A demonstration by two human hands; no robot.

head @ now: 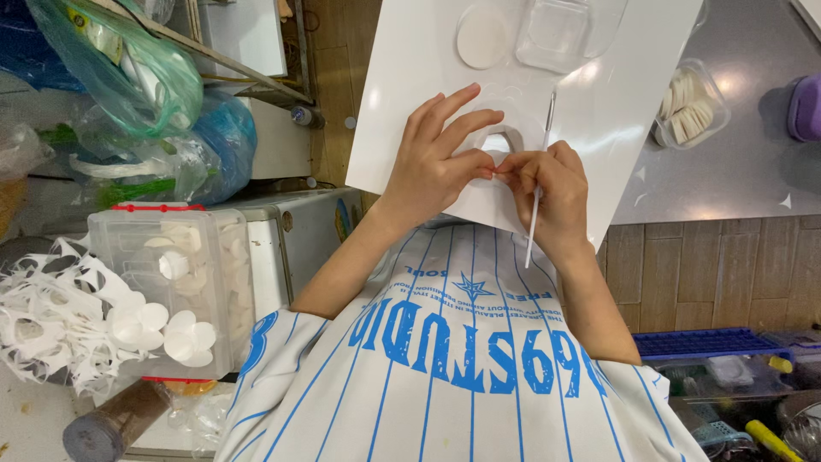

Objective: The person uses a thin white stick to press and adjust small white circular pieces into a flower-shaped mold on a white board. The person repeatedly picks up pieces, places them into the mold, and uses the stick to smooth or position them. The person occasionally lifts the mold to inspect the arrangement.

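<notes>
A white board [599, 94] lies tilted in front of me, its near edge against my striped shirt. On it rests a white round piece [499, 141] with a curved raised rim. My left hand [432, 162] lies over that piece, fingers spread and thumb pinching its near edge. My right hand [556, 192] meets the left thumb at that same edge and grips a thin white stick tool [532, 227], which runs from above the hand down towards my shirt. Farther up the board sit a flat white disc [481, 38] and a clear plastic tub [556, 32].
At the left stands a clear box of white discs [171, 291] beside a heap of white cut-out scraps [43, 321] and a dark roll [107, 426]. Plastic bags [128, 77] hang above. On the grey counter [753, 162] are a small tub of discs [691, 104] and a purple thing [806, 107]. A blue tray [701, 343] is lower right.
</notes>
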